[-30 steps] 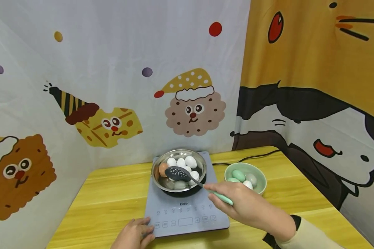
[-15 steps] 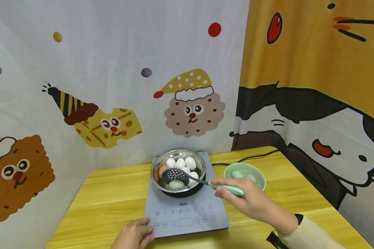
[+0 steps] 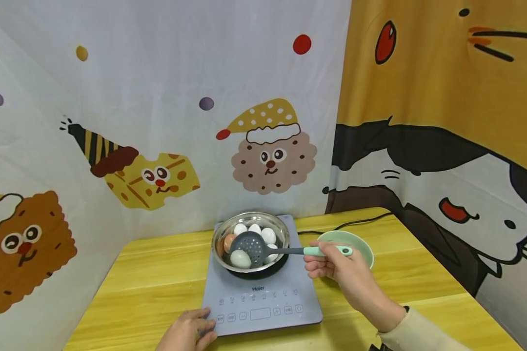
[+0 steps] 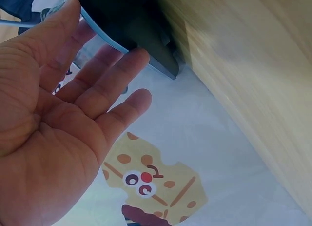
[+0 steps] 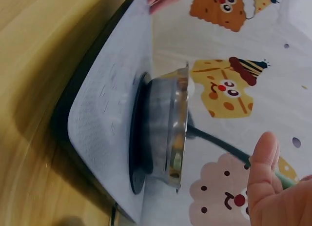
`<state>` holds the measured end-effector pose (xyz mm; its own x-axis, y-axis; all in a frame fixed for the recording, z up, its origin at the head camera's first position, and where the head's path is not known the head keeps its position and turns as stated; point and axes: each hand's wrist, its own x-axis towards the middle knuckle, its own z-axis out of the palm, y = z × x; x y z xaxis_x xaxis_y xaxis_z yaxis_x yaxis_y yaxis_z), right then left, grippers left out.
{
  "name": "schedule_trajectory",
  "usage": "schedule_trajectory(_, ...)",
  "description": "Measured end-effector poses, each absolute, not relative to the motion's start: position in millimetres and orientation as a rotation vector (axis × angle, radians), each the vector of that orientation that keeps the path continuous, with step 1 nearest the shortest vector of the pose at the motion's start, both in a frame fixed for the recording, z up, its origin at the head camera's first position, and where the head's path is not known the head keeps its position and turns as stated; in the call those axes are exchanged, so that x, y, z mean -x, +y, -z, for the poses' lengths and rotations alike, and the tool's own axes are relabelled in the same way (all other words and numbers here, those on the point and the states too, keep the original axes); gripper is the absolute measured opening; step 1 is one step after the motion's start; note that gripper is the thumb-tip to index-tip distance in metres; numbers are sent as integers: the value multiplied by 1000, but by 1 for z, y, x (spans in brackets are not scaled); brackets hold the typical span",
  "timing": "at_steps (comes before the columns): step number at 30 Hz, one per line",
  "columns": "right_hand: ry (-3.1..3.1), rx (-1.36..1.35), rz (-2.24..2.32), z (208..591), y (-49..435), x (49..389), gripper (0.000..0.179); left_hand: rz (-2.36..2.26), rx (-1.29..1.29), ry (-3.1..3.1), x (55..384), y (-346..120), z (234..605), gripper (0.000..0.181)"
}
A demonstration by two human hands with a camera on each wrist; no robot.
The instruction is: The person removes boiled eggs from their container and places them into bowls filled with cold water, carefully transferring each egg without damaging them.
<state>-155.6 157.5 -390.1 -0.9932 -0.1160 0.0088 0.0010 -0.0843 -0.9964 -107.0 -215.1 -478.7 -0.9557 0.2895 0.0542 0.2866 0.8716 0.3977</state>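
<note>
My right hand (image 3: 340, 265) holds the mint-green handle (image 3: 322, 250) of a slotted spoon. The dark grey, perforated spoon head (image 3: 252, 243) dips into a shallow steel pan (image 3: 285, 234) of eggs. A pale greenish egg (image 3: 240, 259) lies against the front left of the spoon head, overlapping it in the head view. Around it are several white eggs (image 3: 269, 236) and a brown egg (image 3: 229, 242). My left hand (image 3: 189, 329) rests its fingertips along the left front corner of the induction cooker (image 3: 263, 297); the left wrist view shows these fingers loosely extended at its edge.
A light green bowl (image 3: 364, 246) stands right of the cooker, partly behind my right hand, which covers its contents. A black cord (image 3: 364, 220) runs along the back of the wooden table (image 3: 158, 273). Cartoon-printed curtains (image 3: 167, 97) hang behind and at the right.
The spoon handle has swung up to nearly level, and my right hand has shifted its grip. The spoon head now sits behind and right of the greenish egg. My left hand stays put.
</note>
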Motion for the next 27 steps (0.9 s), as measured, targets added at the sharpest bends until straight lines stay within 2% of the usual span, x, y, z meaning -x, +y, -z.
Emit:
schedule_trajectory(4, 1999, 6, 2344, 388, 161, 158, 42, -655, -490, 3003, 109, -215, 479, 29)
schedule_trajectory(11, 2050, 1, 2418, 378, 189, 159, 35, -660, -481, 2977, 111, -217, 480, 27)
schedule_trajectory(20, 2131, 57, 2456, 372, 249, 154, 29, -637, -481, 3002, 112, -219, 487, 25)
schedule_trajectory(27, 2247, -118, 2492, 385, 303, 133, 23, -681, -451, 2965, 114, -219, 490, 27)
